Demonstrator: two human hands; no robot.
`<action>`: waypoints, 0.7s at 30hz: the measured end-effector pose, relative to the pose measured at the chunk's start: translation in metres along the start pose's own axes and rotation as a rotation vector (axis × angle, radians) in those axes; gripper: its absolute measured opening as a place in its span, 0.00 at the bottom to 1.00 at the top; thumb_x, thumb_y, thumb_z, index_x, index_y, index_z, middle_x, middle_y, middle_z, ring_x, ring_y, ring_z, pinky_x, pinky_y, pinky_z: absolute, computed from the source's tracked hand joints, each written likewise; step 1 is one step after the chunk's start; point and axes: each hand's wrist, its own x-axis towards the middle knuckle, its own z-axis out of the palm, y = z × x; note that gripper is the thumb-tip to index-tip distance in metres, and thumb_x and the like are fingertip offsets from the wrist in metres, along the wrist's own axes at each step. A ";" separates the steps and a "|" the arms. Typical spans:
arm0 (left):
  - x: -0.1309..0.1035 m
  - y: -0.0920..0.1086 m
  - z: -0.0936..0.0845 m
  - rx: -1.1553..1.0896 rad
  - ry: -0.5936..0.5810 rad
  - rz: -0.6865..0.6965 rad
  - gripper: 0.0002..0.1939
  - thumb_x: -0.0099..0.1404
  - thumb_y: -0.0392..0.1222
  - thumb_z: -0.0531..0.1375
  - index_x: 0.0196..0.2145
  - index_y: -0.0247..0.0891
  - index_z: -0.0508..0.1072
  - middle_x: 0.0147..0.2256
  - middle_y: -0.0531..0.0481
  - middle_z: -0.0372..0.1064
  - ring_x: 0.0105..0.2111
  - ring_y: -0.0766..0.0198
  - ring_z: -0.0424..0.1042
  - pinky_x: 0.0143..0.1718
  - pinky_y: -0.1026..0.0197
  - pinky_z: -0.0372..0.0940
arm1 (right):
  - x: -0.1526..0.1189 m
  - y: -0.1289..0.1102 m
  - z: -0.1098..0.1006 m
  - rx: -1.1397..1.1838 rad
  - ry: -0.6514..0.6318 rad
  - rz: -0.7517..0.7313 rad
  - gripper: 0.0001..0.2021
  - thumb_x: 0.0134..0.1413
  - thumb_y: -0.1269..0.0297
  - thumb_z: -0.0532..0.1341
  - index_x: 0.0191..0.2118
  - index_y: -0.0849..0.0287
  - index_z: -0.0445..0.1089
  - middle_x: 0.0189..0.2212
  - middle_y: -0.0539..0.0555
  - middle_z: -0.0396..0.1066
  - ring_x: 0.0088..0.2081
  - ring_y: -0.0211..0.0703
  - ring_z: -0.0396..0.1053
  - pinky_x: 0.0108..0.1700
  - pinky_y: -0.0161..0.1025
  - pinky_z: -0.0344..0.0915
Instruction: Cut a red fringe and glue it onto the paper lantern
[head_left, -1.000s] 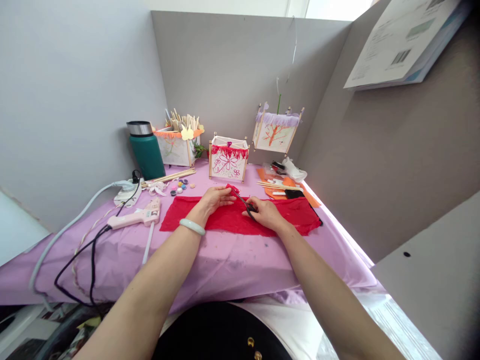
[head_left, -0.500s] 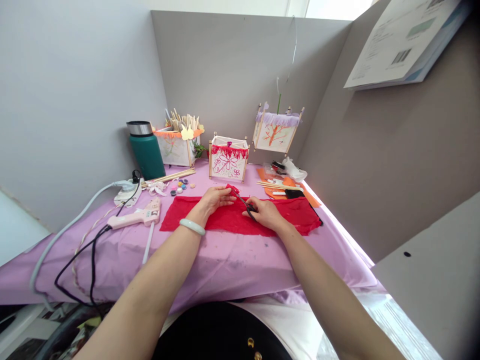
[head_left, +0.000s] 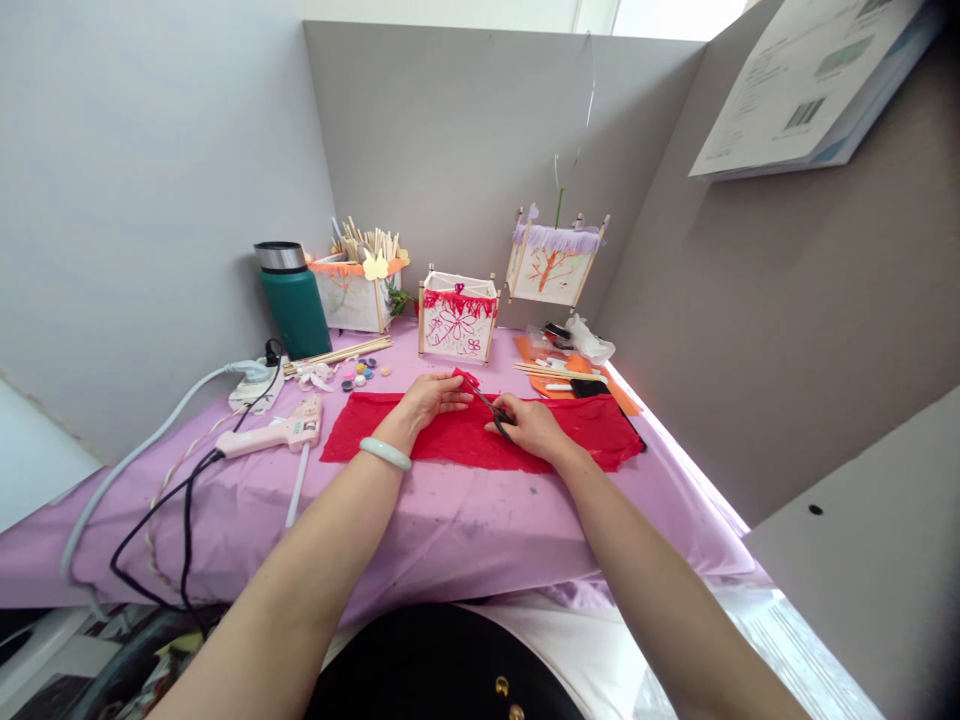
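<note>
My left hand (head_left: 433,398) pinches a small folded piece of red fabric (head_left: 466,378) between thumb and fingers. In my right hand (head_left: 531,425) are black-handled scissors (head_left: 501,412), the fingers closed round the handles. The scissor blades point up and left, right at the red piece; whether they are cutting into it is too small to tell. Beneath both hands a wide red cloth (head_left: 375,430) lies spread across the table. Just beyond stands a white lantern (head_left: 459,335) with a red fringe, drawn pink flowers and stick corners.
A pink glue gun (head_left: 274,435) with cables lies left, near a green bottle (head_left: 294,310) and small paint pots (head_left: 360,378). Behind are a box of sticks (head_left: 360,305) and a purple-fringed lantern (head_left: 553,270). Orange sheets and sticks (head_left: 559,372) lie right. Grey partitions (head_left: 465,130) enclose the table.
</note>
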 end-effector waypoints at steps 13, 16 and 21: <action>0.001 -0.001 0.000 -0.013 -0.005 0.000 0.01 0.59 0.30 0.59 0.30 0.32 0.69 0.24 0.47 0.72 0.26 0.61 0.75 0.30 0.60 0.70 | 0.000 -0.001 -0.001 0.003 -0.008 0.011 0.15 0.48 0.52 0.62 0.39 0.55 0.67 0.25 0.48 0.70 0.25 0.36 0.64 0.27 0.31 0.52; 0.001 0.000 -0.001 -0.009 -0.002 -0.005 0.01 0.58 0.31 0.60 0.30 0.32 0.69 0.25 0.47 0.72 0.26 0.61 0.75 0.30 0.60 0.70 | 0.000 -0.001 -0.001 0.010 -0.010 0.013 0.15 0.48 0.52 0.62 0.39 0.55 0.67 0.25 0.48 0.70 0.25 0.36 0.64 0.27 0.31 0.52; 0.001 0.000 0.000 -0.013 0.004 -0.002 0.01 0.58 0.30 0.60 0.30 0.31 0.69 0.25 0.47 0.72 0.25 0.60 0.75 0.30 0.60 0.69 | -0.001 -0.002 -0.002 0.009 -0.010 0.011 0.14 0.48 0.53 0.62 0.39 0.55 0.67 0.25 0.48 0.70 0.25 0.37 0.65 0.27 0.31 0.52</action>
